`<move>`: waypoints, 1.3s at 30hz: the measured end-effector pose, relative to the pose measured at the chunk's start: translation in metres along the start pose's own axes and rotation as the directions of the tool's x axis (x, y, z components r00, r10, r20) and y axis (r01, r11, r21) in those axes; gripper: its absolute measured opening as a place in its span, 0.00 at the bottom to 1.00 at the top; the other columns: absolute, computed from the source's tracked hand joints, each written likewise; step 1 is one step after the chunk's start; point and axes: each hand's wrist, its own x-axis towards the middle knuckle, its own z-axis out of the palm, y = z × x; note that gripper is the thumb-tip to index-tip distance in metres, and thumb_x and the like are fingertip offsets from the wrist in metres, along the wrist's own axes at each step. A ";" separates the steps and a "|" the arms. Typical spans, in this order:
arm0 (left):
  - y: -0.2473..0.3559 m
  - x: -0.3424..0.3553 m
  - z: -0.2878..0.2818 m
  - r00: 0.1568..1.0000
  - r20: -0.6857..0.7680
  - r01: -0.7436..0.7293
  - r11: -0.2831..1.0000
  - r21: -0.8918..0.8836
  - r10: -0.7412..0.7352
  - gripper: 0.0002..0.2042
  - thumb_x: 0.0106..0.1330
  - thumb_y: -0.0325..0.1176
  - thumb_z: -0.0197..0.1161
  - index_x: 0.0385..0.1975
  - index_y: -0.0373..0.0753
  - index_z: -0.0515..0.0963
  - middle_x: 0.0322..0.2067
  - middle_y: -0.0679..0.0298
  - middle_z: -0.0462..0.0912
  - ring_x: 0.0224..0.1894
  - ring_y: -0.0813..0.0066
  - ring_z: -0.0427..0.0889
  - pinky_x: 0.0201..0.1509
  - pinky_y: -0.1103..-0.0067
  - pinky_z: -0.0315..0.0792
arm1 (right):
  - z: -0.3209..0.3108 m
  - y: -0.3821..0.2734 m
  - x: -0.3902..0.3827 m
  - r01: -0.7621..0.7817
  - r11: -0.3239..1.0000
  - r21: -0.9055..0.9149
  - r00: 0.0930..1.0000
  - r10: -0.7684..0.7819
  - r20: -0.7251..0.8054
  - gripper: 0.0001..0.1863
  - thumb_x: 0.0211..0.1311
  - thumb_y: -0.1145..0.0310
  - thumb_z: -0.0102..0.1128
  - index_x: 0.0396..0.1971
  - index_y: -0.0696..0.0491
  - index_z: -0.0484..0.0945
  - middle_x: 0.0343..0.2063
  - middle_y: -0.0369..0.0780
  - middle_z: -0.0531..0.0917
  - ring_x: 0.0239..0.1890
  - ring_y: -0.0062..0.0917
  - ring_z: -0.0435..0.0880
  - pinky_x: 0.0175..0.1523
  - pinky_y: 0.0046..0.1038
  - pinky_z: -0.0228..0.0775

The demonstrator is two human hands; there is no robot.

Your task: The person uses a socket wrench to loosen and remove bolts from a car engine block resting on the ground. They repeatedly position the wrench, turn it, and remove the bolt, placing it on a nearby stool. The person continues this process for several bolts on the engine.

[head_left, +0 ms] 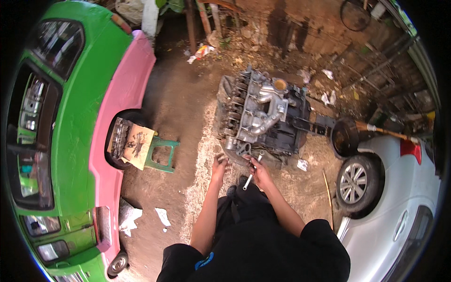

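An engine (265,110) with a silver intake manifold stands on the ground in front of me. My right hand (259,170), closed, grips a slim silver wrench (249,181). The wrench slants, its upper end close to the engine's near edge and its lower end toward my lap. My left hand (220,168) is raised at the engine's near left corner, fingers loosely curled and apart, with nothing visible in them. A grey metal bracket (244,149) on the engine lies just beyond the space between my hands.
A green and pink vehicle (105,89) fills the left side. Beside its wheel, a green stool (162,159) stands next to cardboard (141,148) bearing small metal parts and a cylinder head (121,136). A silver car (404,174) and a dark basin (345,137) are at right.
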 end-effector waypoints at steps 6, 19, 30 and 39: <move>-0.013 -0.068 -0.048 0.986 -0.159 -0.084 0.978 -0.190 0.054 0.19 0.70 0.33 0.52 0.59 0.40 0.62 0.49 0.54 0.77 0.44 0.67 0.81 0.44 0.73 0.75 | 0.057 -0.022 -0.017 0.109 0.961 -0.255 0.991 -0.083 0.108 0.16 0.69 0.63 0.57 0.51 0.51 0.67 0.27 0.33 0.75 0.21 0.13 0.64 0.24 0.17 0.56; 0.006 -0.128 -0.150 0.870 -0.467 -0.357 0.858 -0.371 0.160 0.16 0.72 0.30 0.51 0.57 0.39 0.65 0.45 0.58 0.78 0.44 0.70 0.80 0.46 0.75 0.73 | 0.219 0.070 0.022 0.244 0.792 -0.560 0.827 0.132 0.547 0.09 0.69 0.63 0.57 0.32 0.53 0.74 0.22 0.27 0.73 0.18 0.08 0.60 0.22 0.19 0.49; 0.060 -0.112 -0.311 0.737 -0.593 -0.487 0.863 -0.133 0.324 0.08 0.65 0.23 0.61 0.41 0.27 0.76 0.34 0.58 0.84 0.36 0.76 0.82 0.44 0.79 0.77 | 0.349 0.197 0.058 0.171 0.700 -0.694 0.747 0.366 0.554 0.08 0.67 0.69 0.59 0.35 0.59 0.78 0.27 0.33 0.80 0.30 0.15 0.76 0.38 0.21 0.69; 0.090 -0.072 -0.402 0.701 -0.650 -0.523 0.831 -0.190 0.293 0.05 0.65 0.24 0.62 0.37 0.29 0.76 0.31 0.59 0.83 0.33 0.77 0.81 0.41 0.80 0.75 | 0.433 0.240 0.091 0.002 0.741 -0.672 0.756 0.439 0.486 0.07 0.65 0.68 0.61 0.37 0.57 0.78 0.30 0.33 0.81 0.35 0.14 0.77 0.39 0.22 0.69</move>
